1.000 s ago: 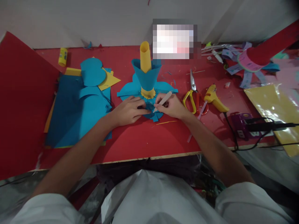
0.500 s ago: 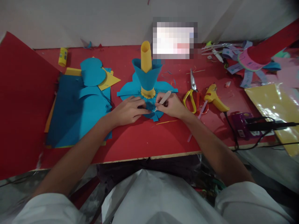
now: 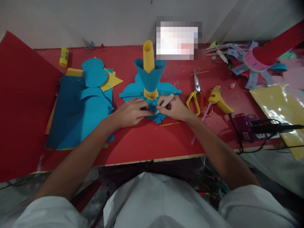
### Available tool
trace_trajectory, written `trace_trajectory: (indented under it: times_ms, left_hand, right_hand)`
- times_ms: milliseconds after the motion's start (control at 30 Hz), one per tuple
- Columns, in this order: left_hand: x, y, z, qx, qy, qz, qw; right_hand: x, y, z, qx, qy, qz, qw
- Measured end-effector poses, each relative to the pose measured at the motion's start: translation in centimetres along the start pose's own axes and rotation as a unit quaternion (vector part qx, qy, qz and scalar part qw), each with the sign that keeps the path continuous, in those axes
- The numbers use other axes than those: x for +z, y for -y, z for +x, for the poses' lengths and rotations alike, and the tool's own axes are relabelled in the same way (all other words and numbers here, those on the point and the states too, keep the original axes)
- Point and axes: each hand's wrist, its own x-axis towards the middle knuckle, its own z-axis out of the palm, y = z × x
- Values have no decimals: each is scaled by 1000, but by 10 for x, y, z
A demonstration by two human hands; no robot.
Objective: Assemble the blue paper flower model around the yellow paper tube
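In the middle of the table stands a blue paper flower (image 3: 151, 81) with a yellow paper tube (image 3: 148, 57) rising from its centre and a yellow notched band at its base. My left hand (image 3: 130, 112) holds down the front left of the flower's petals, its thumb stretched toward the front petal. Pinched in my right hand (image 3: 174, 107) is a pale pen-like tool (image 3: 169, 99), its tip pointed down at the front petal near my left thumb. The tool's exact kind does not show. My fingers hide part of the petals.
To the right lie scissors (image 3: 196, 91) and a yellow glue gun (image 3: 219, 98) with a corded purple box (image 3: 247, 126). Blue paper sheets (image 3: 68, 110) and a glue stick (image 3: 64, 57) are at left. A blurred-out rectangle (image 3: 178, 38) stands behind. The table's edge (image 3: 152, 161) is close.
The tool's tip and my right fingers have shifted very slightly left on the front petal. My left hand stays in place.
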Motion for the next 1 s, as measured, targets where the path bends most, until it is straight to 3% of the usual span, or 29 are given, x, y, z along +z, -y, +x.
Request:
trace_trajectory:
  times_ms: [1000]
  left_hand:
    - [2,1,0,8,-18,2,1000]
  right_hand:
    - [0,1,0,-8,16,-5,1000]
